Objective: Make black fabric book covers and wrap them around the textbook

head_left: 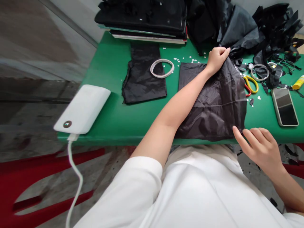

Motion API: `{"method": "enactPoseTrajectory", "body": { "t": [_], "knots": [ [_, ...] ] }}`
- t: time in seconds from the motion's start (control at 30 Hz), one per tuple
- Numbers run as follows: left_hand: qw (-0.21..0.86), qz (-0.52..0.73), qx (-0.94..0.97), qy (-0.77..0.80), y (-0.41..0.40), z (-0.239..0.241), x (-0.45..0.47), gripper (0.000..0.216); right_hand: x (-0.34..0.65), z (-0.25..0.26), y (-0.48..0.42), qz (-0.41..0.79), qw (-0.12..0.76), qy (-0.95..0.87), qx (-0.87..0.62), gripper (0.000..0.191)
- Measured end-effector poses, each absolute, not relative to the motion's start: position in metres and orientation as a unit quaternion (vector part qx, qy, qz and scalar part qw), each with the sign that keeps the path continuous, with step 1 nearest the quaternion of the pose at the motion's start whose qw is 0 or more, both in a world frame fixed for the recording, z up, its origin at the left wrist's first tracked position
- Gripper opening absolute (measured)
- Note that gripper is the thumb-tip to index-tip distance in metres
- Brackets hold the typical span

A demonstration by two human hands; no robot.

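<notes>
A black sheet of thin fabric [213, 104] lies on the green table [133, 117] in front of me. My left hand [217, 58] reaches across and pinches the sheet's far right corner, fingers closed on it. My right hand [257, 144] rests at the near right corner, fingertips pressing the fabric's edge against the table edge, fingers bent and partly spread.
A second black strip [142, 80] lies to the left with a roll of clear tape [162, 68] beside it. Scissors [250, 85], a phone [284, 106], another tape ring [260, 72] and black scraps [273, 28] sit at right. A white power bank [83, 109] overhangs the left edge. Stacked black material [144, 19] at back.
</notes>
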State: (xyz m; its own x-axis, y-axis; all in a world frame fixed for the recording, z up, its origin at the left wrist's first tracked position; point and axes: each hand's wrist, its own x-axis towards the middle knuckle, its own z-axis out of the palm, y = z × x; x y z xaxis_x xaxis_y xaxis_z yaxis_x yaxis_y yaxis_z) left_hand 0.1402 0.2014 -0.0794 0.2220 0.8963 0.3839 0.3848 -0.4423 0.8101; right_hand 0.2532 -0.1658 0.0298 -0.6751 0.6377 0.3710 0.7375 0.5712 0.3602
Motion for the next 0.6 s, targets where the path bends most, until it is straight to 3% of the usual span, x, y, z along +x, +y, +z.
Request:
{"method": "enactPoseTrajectory", "body": {
  "t": [0.13,0.3,0.47,0.6],
  "knots": [
    [0.327,0.463,0.706,0.425,0.194,-0.072,0.139,0.06,0.249,0.033,-0.158,-0.24,0.035,-0.894,-0.376,0.044],
    [0.381,0.471,0.694,0.389,0.176,-0.055,0.132,0.05,0.246,0.027,-0.154,-0.234,0.023,-0.897,-0.374,0.041],
    [0.416,0.48,0.656,0.408,0.173,-0.053,0.132,0.051,0.245,0.009,-0.161,-0.234,0.078,-0.884,-0.398,0.039],
    [0.429,0.505,0.616,0.427,0.177,-0.055,0.133,0.053,0.243,-0.009,-0.165,-0.198,0.183,-0.86,-0.434,0.052]
  ]
}}
